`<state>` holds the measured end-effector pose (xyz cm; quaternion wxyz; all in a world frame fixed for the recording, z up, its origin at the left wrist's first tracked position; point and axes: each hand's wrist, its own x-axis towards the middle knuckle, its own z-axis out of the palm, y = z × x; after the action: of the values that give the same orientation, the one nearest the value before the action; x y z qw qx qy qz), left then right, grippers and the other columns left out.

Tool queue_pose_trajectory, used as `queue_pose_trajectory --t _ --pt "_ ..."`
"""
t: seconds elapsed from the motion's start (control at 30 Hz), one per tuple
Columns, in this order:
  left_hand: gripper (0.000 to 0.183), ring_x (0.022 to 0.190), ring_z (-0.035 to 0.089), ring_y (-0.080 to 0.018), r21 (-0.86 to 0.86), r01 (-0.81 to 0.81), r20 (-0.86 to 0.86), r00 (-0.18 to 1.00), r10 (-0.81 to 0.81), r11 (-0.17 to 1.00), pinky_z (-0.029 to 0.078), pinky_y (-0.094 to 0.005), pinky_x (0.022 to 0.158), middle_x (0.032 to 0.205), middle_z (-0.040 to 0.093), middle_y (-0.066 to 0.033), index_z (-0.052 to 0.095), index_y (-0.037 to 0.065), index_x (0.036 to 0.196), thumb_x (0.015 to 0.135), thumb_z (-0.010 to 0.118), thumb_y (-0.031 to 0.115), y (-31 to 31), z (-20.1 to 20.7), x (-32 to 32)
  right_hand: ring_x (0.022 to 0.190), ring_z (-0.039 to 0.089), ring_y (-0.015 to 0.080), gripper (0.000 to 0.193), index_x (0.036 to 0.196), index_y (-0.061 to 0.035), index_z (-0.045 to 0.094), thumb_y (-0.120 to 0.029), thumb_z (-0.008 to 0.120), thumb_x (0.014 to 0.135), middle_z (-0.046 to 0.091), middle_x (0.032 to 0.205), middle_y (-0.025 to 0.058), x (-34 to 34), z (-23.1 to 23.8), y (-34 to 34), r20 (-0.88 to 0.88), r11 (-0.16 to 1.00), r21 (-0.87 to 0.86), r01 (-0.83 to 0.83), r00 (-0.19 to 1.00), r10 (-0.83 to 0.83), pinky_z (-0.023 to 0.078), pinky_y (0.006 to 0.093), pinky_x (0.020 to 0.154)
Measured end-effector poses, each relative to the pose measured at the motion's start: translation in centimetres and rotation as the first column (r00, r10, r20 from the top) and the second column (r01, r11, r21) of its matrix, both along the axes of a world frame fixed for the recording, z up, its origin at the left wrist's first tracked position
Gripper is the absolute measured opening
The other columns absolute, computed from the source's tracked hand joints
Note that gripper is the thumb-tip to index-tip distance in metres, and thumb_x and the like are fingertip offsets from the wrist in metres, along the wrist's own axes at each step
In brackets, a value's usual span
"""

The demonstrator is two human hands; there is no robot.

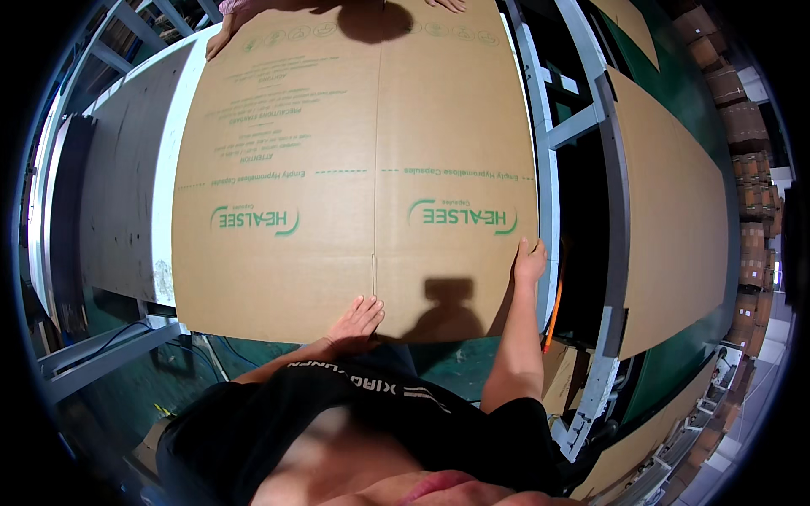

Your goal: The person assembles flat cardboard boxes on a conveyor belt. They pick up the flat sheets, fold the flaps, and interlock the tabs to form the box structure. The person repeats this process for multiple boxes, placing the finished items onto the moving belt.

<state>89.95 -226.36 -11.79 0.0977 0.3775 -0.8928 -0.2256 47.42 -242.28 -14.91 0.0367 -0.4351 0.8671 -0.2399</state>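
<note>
A large flat brown cardboard sheet point(278, 270) with green print lies in front of me, a crease and a short slot running down its middle. My left hand point(356, 322) rests flat on its near edge beside the slot, fingers extended and lying close together. At the sheet's right edge, my right hand point(530, 260) grips the border, thumb on top; part of its fingers is hidden. Across from me, a co-worker's hand point(218, 44) holds the far left corner, and their other hand point(447, 4) lies on the far edge.
A pale metal frame point(578, 126) runs along the right side, with a dark gap beside it. Beyond it lies another cardboard sheet point(671, 202). To the left is a grey panel point(126, 177). Stacked cartons point(755, 198) stand at the far right. Shadows fall on the sheet.
</note>
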Motion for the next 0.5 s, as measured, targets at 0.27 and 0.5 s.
queue_pose_trajectory --t 0.27,0.5 --pt "0.076 0.133 0.034 -0.0384 0.018 0.022 0.041 0.999 -0.023 1.000 0.025 -0.0544 0.111 0.136 0.044 -0.0215 0.046 -0.002 0.127 0.068 0.075 0.037 -0.2 -1.0 -1.2 0.102 0.056 0.0384 0.049 0.116 -0.0045 0.059 -0.034 0.069 0.078 0.061 0.109 0.0190 -1.8 -0.1 -0.4 0.095 0.997 0.022 -0.077 0.993 0.075 0.043 0.0465 0.090" --pt "0.076 0.134 0.031 -0.0438 0.004 -0.067 0.184 0.981 0.065 0.998 0.021 -0.0582 0.110 0.139 0.039 -0.0269 0.043 -0.007 0.129 0.070 0.075 0.030 1.4 -2.3 -2.8 0.114 0.049 0.0368 0.050 0.123 -0.0011 0.055 -0.020 0.069 0.079 0.057 0.120 0.0190 -19.1 2.9 1.8 -0.132 0.966 -0.251 -0.057 0.991 0.024 0.037 0.0438 0.099"
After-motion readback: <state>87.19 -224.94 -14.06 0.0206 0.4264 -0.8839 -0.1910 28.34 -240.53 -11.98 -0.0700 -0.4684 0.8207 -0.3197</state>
